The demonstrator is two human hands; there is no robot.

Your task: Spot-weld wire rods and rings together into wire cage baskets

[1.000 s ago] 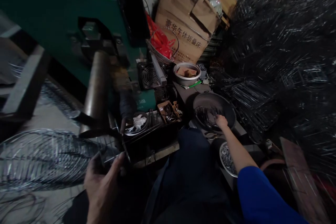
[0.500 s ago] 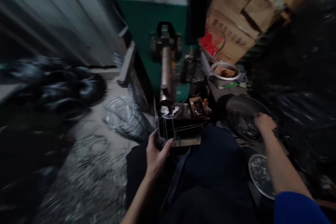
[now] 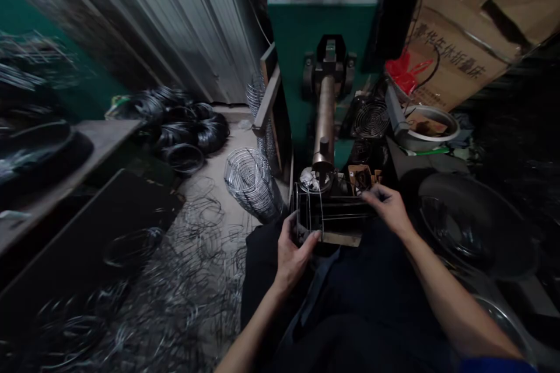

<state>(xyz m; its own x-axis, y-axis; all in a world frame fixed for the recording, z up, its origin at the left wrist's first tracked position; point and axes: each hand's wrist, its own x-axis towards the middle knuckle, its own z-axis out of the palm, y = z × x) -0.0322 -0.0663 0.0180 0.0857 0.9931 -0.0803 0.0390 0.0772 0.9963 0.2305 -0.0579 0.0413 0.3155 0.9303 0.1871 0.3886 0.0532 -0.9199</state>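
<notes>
I sit facing a green machine (image 3: 301, 29) with a brown cylindrical arm (image 3: 325, 119) pointing at me. A small wire frame (image 3: 326, 213) rests in front of the arm's tip, above my dark apron. My left hand (image 3: 294, 250) grips the frame's near left corner, fingers curled round the wires. My right hand (image 3: 387, 207) pinches the frame's right end, thumb and fingers closed on a thin wire.
A finished wire basket (image 3: 251, 183) lies on the floor to the left among loose wire rings (image 3: 175, 291). Black wire coils (image 3: 184, 125) sit further back. To the right are a dark pan (image 3: 476, 227), a metal bowl (image 3: 431, 128), a small fan (image 3: 371, 118) and cardboard boxes (image 3: 464, 52).
My right hand has left the dark pan and come across to the wire frame's right end. The view has swung left, centring the machine. My left hand stays on the frame.
</notes>
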